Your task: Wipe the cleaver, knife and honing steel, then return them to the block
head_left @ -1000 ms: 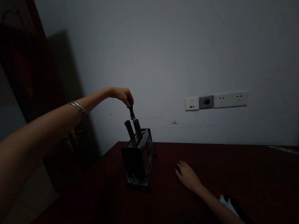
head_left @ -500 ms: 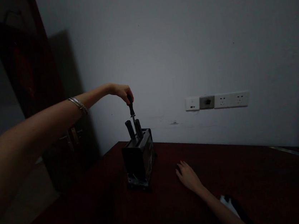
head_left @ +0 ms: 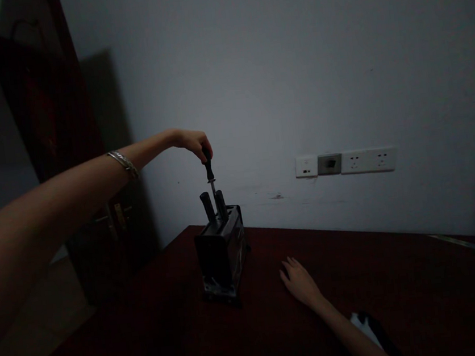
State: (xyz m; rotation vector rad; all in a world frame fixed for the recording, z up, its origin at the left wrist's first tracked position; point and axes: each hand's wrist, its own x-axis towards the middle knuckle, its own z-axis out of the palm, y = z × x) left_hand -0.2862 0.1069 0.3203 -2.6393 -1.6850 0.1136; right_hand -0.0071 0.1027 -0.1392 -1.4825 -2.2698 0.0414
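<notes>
My left hand (head_left: 196,143) is closed around the black handle of a honing steel (head_left: 209,170). The steel's thin metal rod shows below its guard, and the lower end is hidden inside a dark knife block (head_left: 216,254). Two black-handled knives, one at the left (head_left: 207,206) and one at the right (head_left: 221,204), stand in the block beside the rod. Their blades are out of sight. To the right of the block, my right hand (head_left: 300,282) lies palm down on the table with its fingers stretched out, holding nothing.
The dark red table (head_left: 323,248) reaches back to a pale wall with a row of sockets (head_left: 347,163). A small black-and-white item (head_left: 366,326) lies by my right forearm. A dark door (head_left: 93,229) stands at the left, past the table's edge.
My left hand has raised the honing steel very slightly, so a bit more rod shows above the block. My right hand rests in the same spot.
</notes>
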